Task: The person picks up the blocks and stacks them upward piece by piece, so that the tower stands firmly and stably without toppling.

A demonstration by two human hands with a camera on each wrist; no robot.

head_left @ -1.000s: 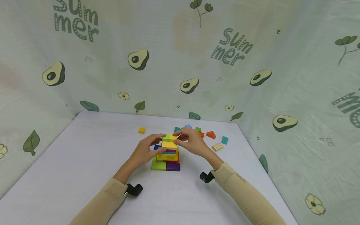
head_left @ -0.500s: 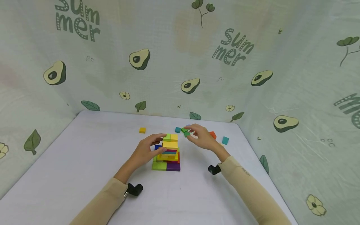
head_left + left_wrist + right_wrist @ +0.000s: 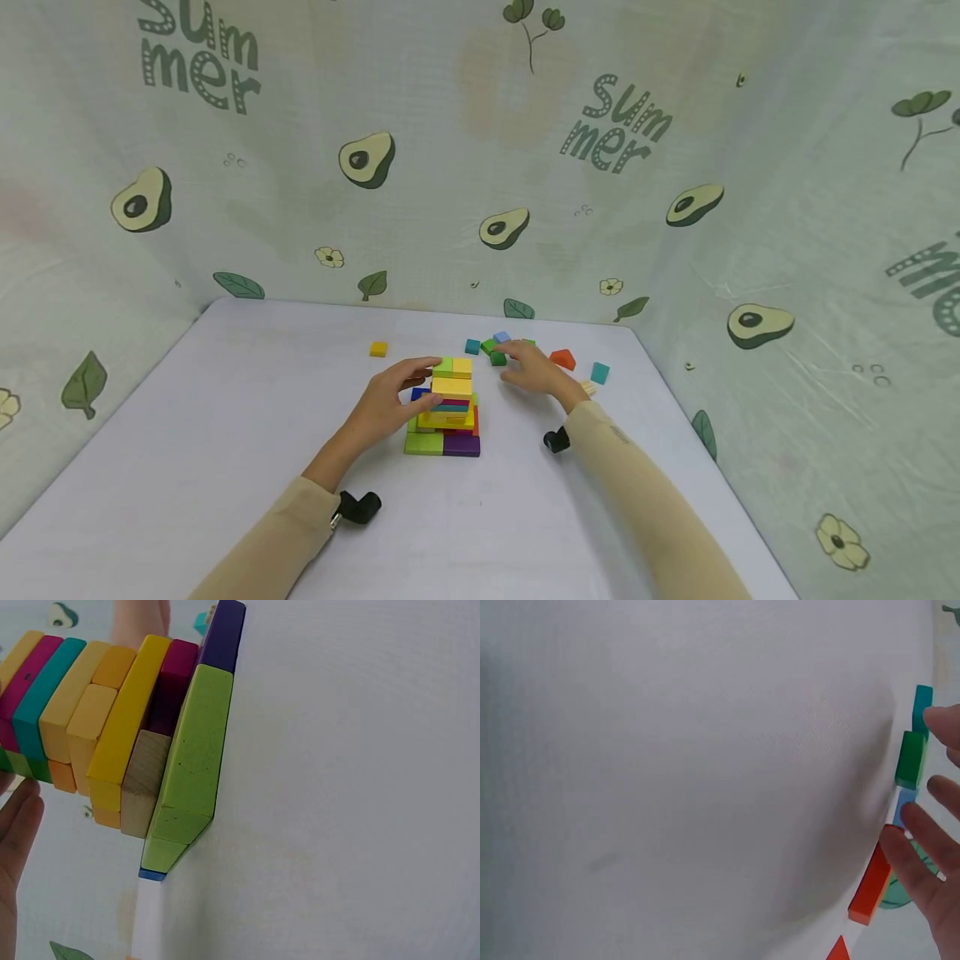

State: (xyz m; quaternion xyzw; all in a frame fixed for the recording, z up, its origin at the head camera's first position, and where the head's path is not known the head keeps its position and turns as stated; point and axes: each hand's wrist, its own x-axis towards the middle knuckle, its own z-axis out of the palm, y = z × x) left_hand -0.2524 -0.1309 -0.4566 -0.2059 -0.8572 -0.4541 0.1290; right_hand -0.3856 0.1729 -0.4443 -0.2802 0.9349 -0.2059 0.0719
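The left hand [image 3: 393, 393] is cupped at the left side of the stack [image 3: 452, 387], just below the middle of the head view, its fingers relaxed and its thumb lying across the front. Whether it presses firmly or only guards the blocks, I cannot tell. The right hand [image 3: 534, 369] is empty and open, hanging over loose pieces to the upper right of the stack; in the right wrist view its fingers are spread, near the dark green block [image 3: 497, 359].

The step in hand looks like picking out a loose block while guarding the stack. To do it well, the left hand should stay light and quiet — a firm squeeze could shift the narrow upper layers. The right should pinch one piece squarely by opposite sides, without nudging the bright green block [image 3: 489, 346] beside it, and lift it clear of the stack's top.

Around these lie a light blue block [image 3: 502, 337] and a teal block [image 3: 472, 346] just behind, an orange-red bar [image 3: 870, 885] by the right fingertips in the wrist view, and a red block [image 3: 563, 359] farther right. A yellow block [image 3: 378, 349] sits alone, left of centre on the white worktop [image 3: 225, 433].
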